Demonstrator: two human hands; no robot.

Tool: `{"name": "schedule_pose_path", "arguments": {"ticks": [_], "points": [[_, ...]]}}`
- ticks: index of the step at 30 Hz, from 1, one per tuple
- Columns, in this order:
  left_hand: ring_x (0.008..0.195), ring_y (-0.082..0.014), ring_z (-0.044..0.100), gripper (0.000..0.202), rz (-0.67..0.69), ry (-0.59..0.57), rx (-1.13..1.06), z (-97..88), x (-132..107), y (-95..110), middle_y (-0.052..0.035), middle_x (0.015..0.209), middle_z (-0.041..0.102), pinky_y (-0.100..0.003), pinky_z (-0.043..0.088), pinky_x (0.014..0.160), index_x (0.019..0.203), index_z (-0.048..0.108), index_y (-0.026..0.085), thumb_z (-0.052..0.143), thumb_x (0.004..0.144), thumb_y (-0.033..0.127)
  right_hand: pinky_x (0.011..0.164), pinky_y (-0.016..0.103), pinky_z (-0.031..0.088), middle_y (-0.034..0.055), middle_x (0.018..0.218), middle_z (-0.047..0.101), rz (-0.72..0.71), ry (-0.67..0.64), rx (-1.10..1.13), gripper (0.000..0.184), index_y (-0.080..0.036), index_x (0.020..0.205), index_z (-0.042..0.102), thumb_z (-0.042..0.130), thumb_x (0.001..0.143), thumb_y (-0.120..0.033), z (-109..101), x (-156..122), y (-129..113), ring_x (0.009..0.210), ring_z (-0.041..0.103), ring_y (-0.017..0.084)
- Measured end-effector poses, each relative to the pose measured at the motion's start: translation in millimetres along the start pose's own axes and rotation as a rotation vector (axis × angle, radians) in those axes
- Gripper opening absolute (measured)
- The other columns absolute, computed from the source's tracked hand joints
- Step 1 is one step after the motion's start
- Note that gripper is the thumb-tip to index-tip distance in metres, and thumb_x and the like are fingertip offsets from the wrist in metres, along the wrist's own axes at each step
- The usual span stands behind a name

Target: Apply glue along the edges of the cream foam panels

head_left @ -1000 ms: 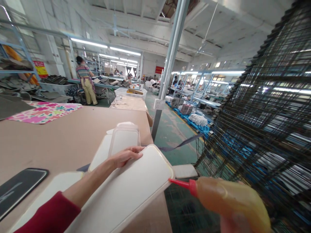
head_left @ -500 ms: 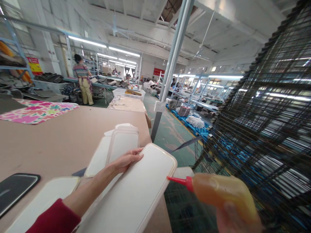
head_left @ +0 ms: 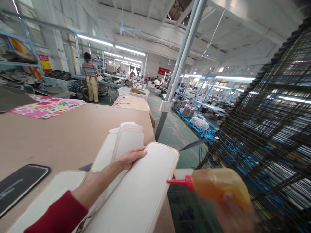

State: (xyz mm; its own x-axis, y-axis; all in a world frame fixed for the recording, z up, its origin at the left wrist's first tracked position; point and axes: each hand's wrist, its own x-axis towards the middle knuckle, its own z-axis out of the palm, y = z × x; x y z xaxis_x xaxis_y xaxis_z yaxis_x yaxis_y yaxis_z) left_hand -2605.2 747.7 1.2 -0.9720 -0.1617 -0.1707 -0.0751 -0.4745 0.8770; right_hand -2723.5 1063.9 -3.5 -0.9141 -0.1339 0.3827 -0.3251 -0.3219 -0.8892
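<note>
A long white panel [head_left: 138, 187] with rounded corners and a pale border lies tilted in front of me. My left hand [head_left: 132, 157] is closed on its left edge, thumb on top and the other fingers partly hidden. In my right hand [head_left: 234, 210] is a squeeze bottle [head_left: 218, 186] of amber liquid, lying nearly sideways. Its red nozzle [head_left: 178, 182] points left, with the tip at the panel's right edge. Behind my left hand are several similar white panels [head_left: 128, 142], overlapping on the tan table [head_left: 73, 139].
A black panel [head_left: 21, 184] and another white panel [head_left: 53, 191] lie at the table's left. Floral fabric [head_left: 48, 106] rests farther back. A metal post [head_left: 179, 61] rises at the table's right edge; a dark wire rack [head_left: 272, 113] stands right. A co-worker [head_left: 91, 77] stands beyond.
The nozzle tip has moved a little down along the panel's right edge. My left hand keeps its hold on the panel. The whole view has shifted slightly, with the surroundings now farther right.
</note>
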Motion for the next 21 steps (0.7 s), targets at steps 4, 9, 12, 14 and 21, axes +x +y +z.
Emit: {"name": "schedule_pose_path", "arguments": {"ticks": [4, 9, 12, 14, 21], "points": [[0.075, -0.0173, 0.069, 0.061, -0.026, 0.011, -0.023, -3.9, 2.1, -3.5, -0.0085, 0.094, 0.073, -0.027, 0.055, 0.07, 0.122, 0.057, 0.015, 0.08, 0.069, 0.034, 0.079, 0.038, 0.056, 0.0072, 0.104, 0.068, 0.027, 0.005, 0.055, 0.054, -0.024, 0.111, 0.064, 0.081, 0.061, -0.035, -1.9, 4.8, 1.5, 0.093, 0.065, 0.029], [0.075, -0.017, 0.069, 0.054, -0.047, 0.017, -0.044, -8.0, 6.3, -7.8, -0.0087, 0.093, 0.074, -0.026, 0.055, 0.07, 0.116, 0.06, 0.015, 0.08, 0.069, 0.032, 0.079, 0.032, 0.055, 0.0075, 0.107, 0.067, 0.121, -0.025, 0.189, 0.06, -0.021, 0.118, 0.061, 0.08, 0.061, -0.028, -5.9, 8.4, 3.2, 0.091, 0.065, 0.025], [0.074, -0.0167, 0.069, 0.051, -0.062, 0.034, -0.05, -9.7, 8.9, -9.2, -0.0085, 0.091, 0.074, -0.027, 0.055, 0.069, 0.112, 0.061, 0.014, 0.08, 0.068, 0.032, 0.075, 0.032, 0.056, 0.0079, 0.105, 0.068, 0.144, -0.054, 0.21, 0.06, -0.022, 0.117, 0.062, 0.08, 0.06, -0.026, -8.9, 7.8, 4.5, 0.087, 0.066, 0.026], [0.073, -0.0168, 0.069, 0.05, -0.066, 0.041, -0.046, -10.6, 10.4, -9.9, -0.0086, 0.091, 0.073, -0.027, 0.055, 0.069, 0.111, 0.062, 0.014, 0.08, 0.068, 0.032, 0.075, 0.032, 0.056, 0.0083, 0.103, 0.068, 0.139, -0.067, 0.19, 0.057, -0.022, 0.117, 0.062, 0.08, 0.062, -0.027, -11.1, 7.3, 5.9, 0.088, 0.066, 0.026], [0.073, -0.0173, 0.068, 0.046, -0.07, 0.018, -0.022, -13.2, 14.8, -11.0, -0.0093, 0.091, 0.073, -0.028, 0.054, 0.068, 0.108, 0.063, 0.013, 0.079, 0.07, 0.034, 0.078, 0.031, 0.055, 0.0082, 0.099, 0.069, 0.106, -0.125, 0.154, 0.05, -0.024, 0.114, 0.063, 0.077, 0.066, -0.033, -8.9, -0.1, 1.7, 0.089, 0.066, 0.025]]}}
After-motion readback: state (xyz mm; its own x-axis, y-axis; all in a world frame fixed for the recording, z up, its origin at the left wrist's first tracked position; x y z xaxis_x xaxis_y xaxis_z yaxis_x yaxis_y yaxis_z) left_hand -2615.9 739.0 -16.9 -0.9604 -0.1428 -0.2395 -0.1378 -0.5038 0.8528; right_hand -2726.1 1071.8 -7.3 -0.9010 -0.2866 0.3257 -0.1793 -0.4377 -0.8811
